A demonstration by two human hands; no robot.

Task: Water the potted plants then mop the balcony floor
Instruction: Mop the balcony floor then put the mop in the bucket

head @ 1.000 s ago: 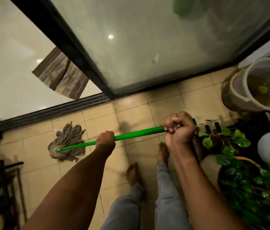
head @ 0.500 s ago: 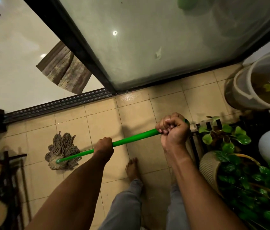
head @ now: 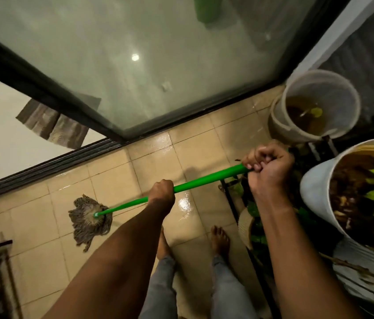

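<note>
both fists curled round green mop handle [head: 204, 180], left hand [head: 162, 194] lower, right hand [head: 268, 168] at top

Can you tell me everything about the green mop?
The mop has a long, shiny green handle, plastic by the look, and a head of grey-brown string strands. The strands lie spread flat on the tan floor tiles, near the sliding door's dark track. The handle slants up from the head toward the person. The left hand grips it midway, and the right hand grips its top end. Nearby tiles shine wet.
</note>
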